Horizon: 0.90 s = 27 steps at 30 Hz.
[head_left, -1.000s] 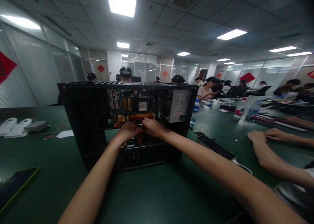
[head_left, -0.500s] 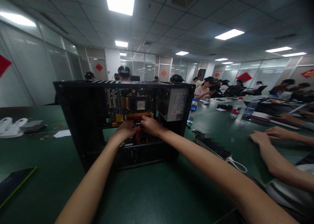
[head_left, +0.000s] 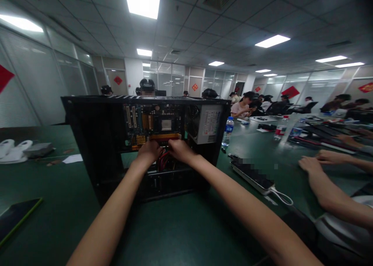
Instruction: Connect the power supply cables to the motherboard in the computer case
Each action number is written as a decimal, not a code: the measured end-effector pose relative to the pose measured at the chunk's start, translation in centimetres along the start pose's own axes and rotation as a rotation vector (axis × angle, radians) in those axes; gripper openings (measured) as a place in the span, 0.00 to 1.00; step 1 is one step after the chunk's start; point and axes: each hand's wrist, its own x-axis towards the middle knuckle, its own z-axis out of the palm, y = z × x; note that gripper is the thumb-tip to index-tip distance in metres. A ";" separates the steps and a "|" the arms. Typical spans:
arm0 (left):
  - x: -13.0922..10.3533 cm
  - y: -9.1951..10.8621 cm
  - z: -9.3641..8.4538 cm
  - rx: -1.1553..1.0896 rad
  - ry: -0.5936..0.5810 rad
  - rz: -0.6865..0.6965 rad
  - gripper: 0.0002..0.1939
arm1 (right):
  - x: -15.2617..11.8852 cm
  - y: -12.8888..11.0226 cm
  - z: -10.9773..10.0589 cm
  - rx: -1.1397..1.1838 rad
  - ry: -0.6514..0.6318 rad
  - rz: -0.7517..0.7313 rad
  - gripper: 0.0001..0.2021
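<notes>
A black computer case (head_left: 103, 153) stands upright on the table with its side uncovered. Inside it are a motherboard (head_left: 157, 116) with a bare square processor (head_left: 166, 125) and a silver power supply (head_left: 211, 124). My left hand (head_left: 148, 152) reaches in below the board's expansion slots, its fingers curled inward. Close beside it, my right hand (head_left: 182, 151) is closed too, at the lower edge of an orange memory slot (head_left: 166, 136). Red and black cables (head_left: 165, 162) hang between and below the hands. My fingertips are hidden, so what they grip does not show.
Right of the case lie a phone-like device (head_left: 253, 174) with a white cable (head_left: 284, 197) and a water bottle (head_left: 229, 131). A co-worker's hands (head_left: 313, 163) rest farther right. At left are a grey box (head_left: 38, 150), white objects (head_left: 14, 151) and a green-edged tablet (head_left: 17, 217).
The case has shifted slightly left and tipped a little. Both hands remain inside it, having moved only slightly, with the right one drawn a bit lower.
</notes>
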 end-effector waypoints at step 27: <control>-0.2 0.5 1.4 0.062 0.074 0.039 0.20 | 0.0 0.0 0.0 0.109 -0.028 0.195 0.16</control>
